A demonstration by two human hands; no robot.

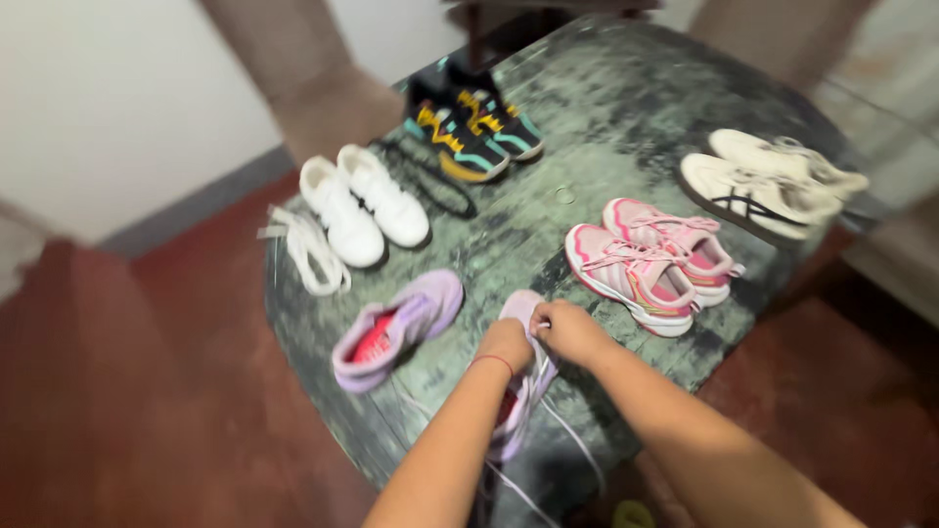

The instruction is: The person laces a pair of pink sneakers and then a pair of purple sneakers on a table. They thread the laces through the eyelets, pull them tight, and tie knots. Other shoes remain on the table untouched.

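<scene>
Both my hands on a lilac shoe at the table's six o'clock.
Its twin (pixel 396 330) lies at nine o'clock; my left hand (pixel 505 346) and right hand (pixel 569 332) pinch the lace of the lilac shoe (pixel 518 391); pink pair (pixel 650 262) at two o'clock.

On the dark round table (pixel 626 117): white sneakers (pixel 364 203) with loose white laces (pixel 311 252), black-yellow pair (pixel 471 122), pink pair (pixel 650 259), cream pair (pixel 768 181).
</scene>
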